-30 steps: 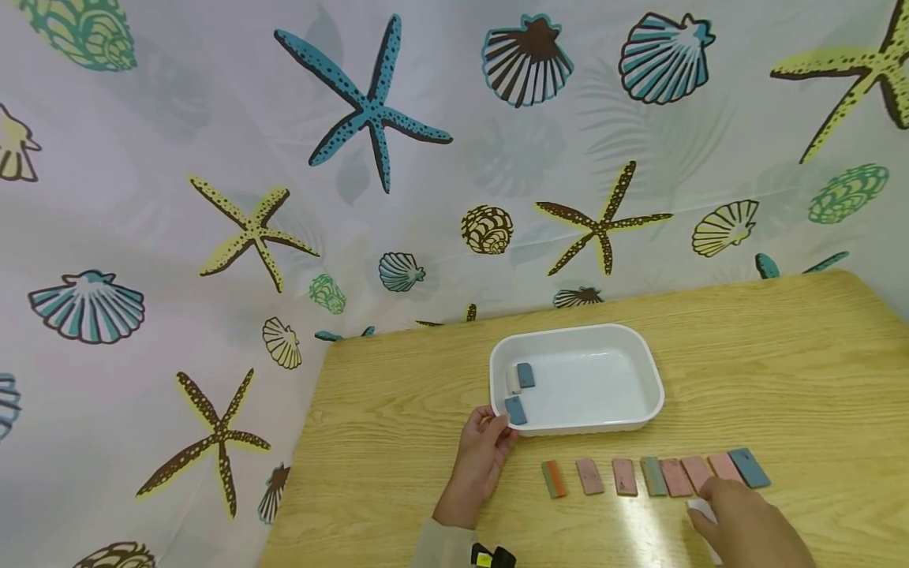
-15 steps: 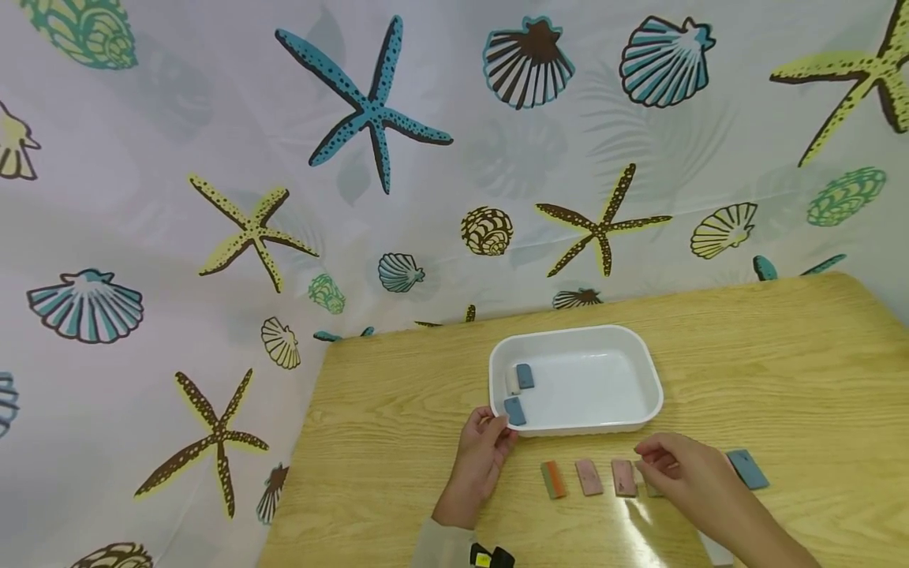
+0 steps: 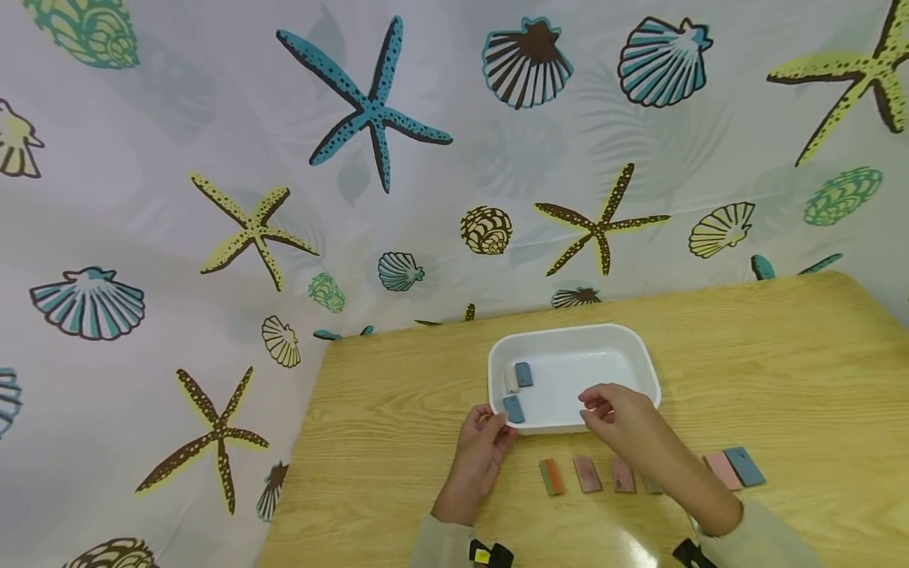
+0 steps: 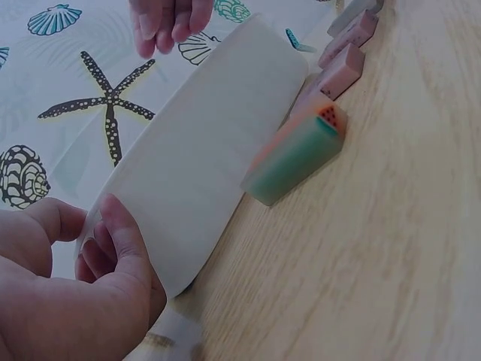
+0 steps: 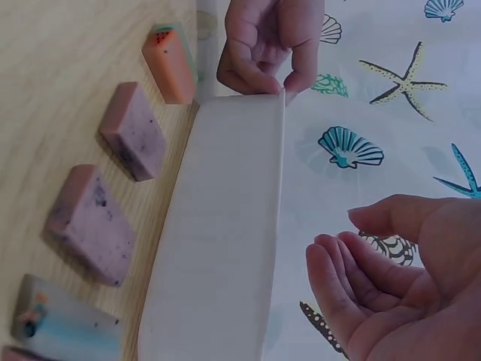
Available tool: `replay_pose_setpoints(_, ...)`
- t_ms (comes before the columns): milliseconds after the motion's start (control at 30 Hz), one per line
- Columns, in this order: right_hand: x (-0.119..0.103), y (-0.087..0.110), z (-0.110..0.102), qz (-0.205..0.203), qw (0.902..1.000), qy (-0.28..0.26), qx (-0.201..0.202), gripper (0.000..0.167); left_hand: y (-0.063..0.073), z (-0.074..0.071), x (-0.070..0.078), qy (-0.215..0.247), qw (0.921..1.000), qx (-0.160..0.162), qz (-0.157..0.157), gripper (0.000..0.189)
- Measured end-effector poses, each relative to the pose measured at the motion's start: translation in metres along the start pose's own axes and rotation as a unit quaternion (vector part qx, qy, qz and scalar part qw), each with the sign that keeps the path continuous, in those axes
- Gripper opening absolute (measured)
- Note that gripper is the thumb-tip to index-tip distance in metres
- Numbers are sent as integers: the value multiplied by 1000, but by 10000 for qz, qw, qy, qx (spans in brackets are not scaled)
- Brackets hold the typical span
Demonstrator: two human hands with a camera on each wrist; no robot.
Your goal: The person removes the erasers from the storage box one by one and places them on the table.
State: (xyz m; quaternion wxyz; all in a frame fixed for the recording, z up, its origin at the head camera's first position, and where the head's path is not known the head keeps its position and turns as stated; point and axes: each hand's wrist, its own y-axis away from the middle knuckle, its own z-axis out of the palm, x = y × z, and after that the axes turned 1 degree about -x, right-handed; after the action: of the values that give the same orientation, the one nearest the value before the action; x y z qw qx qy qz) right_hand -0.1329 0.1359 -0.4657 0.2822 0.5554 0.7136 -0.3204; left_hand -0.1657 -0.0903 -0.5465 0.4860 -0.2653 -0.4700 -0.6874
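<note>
My left hand pinches the near left corner of a white plastic tray between thumb and fingers. Inside the tray's left end lie two blue erasers and a whitish eraser. Over the tray's near right side hangs my right hand, its fingers loosely curled. In the right wrist view nothing shows between its thumb and fingertips. In front of the tray runs a row of erasers: an orange and green one, two pink ones, and a grey-green one partly behind my right forearm.
At the row's right end a pink eraser touches a blue eraser. My right forearm hides other parts of the row. The wooden table ends at a white cloth printed with shells and starfish.
My right hand has risen from the right end of the eraser row and moved left and away from me, over the tray. My left hand stays at the tray's corner.
</note>
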Motion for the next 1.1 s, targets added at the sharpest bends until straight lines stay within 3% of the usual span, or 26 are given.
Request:
replay_pose_setpoints(400, 3, -30, 38, 550, 9966, -147, -591, 16, 2, -5, -1, 100, 9999, 15, 46, 27)
replay_pose_setpoints(733, 0, -55, 50, 799, 9837, 32, -1612, 20, 0, -3, 0, 191, 9996, -90, 174, 24)
replay_pose_setpoints(1100, 5, -72, 79, 766, 9829, 399, -1624, 23, 0, -7, -1, 205, 9994, -192, 206, 24)
